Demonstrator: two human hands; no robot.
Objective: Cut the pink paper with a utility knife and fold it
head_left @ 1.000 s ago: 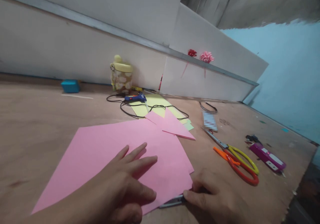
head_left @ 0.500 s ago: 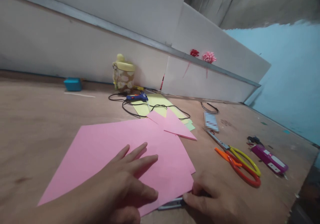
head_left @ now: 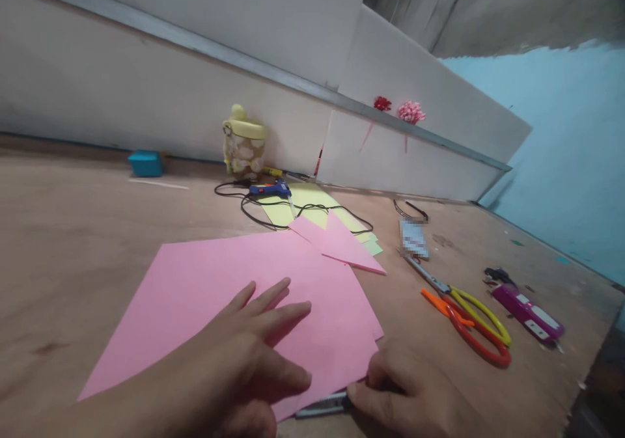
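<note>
Large pink paper (head_left: 195, 282) lies on the wooden table, several sheets overlapping at its right side. My left hand (head_left: 258, 347) rests on it with the fingers spread, pressing it flat and holding nothing. At the paper's lower right edge, my right hand (head_left: 410, 389) is closed round a grey cutter knife (head_left: 325, 405). The knife's front part points left along the paper's near edge and lies partly against it. A folded pink piece (head_left: 344, 239) sits at the sheet's upper right corner.
Scissors (head_left: 481, 321) and an orange tool (head_left: 434, 300) lie right, near a purple power strip (head_left: 527, 312). Behind the paper are a blue glue gun (head_left: 271, 189) with black cable, yellow paper (head_left: 312, 197), a patterned bottle (head_left: 245, 145) and a blue box (head_left: 146, 163).
My right hand has moved slightly left along the paper's near edge, with the knife in it. My left hand stays spread on the paper. The view has shifted a little.
</note>
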